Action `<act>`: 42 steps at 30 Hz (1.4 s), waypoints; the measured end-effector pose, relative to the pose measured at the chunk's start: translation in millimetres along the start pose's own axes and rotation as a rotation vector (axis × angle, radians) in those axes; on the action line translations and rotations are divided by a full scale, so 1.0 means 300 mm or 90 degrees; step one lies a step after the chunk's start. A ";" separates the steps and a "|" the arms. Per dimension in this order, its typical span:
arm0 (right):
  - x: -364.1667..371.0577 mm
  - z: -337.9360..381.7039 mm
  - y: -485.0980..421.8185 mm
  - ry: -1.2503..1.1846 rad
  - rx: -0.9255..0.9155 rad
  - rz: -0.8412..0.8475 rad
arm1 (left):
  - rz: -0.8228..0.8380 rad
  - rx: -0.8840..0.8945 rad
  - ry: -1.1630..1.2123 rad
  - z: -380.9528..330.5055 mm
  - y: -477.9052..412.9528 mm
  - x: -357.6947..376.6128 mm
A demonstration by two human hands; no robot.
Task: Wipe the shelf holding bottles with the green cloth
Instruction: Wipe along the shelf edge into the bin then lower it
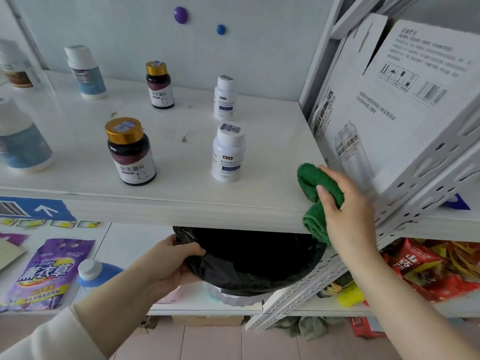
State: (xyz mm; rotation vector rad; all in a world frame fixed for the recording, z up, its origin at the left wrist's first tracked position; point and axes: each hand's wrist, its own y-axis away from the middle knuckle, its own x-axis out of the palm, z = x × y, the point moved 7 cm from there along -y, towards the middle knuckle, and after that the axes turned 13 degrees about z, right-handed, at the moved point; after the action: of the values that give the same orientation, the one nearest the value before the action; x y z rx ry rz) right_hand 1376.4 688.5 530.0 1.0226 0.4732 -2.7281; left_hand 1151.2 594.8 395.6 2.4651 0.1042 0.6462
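The white shelf (259, 196) carries several bottles: two dark ones with gold caps (131, 152) (159, 85), two white ones (228, 153) (225, 97) and pale blue ones at the left (87, 71). Small dark crumbs (184, 139) lie mid-shelf. My right hand (345, 211) grips the green cloth (318, 193) at the shelf's front right corner, part of the cloth hanging over the edge. My left hand (168, 266) holds the rim of a bin lined with a black bag (249, 263), just under the shelf's front edge.
A white cardboard box (405, 100) stands on the neighbouring rack at the right, close to the cloth. Below are a purple pouch (49, 274), a blue bottle (96, 274) and red snack packets (428, 268). A perforated white upright (420, 193) borders the shelf.
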 end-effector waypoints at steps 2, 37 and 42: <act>0.031 -0.011 -0.007 0.055 0.002 0.033 | 0.001 -0.002 -0.001 -0.001 0.009 -0.014; 0.714 0.554 -0.976 0.624 -0.030 0.425 | -0.111 0.079 0.074 -0.114 0.068 -0.371; 0.704 0.554 -0.920 0.689 -0.075 0.514 | -0.090 0.053 0.099 -0.107 0.057 -0.361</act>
State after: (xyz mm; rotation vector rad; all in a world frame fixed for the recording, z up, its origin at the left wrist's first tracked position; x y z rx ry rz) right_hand 1040.2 872.1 570.6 2.0237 0.2413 -1.2906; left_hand 1039.6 574.3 382.0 2.4570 0.3696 0.7849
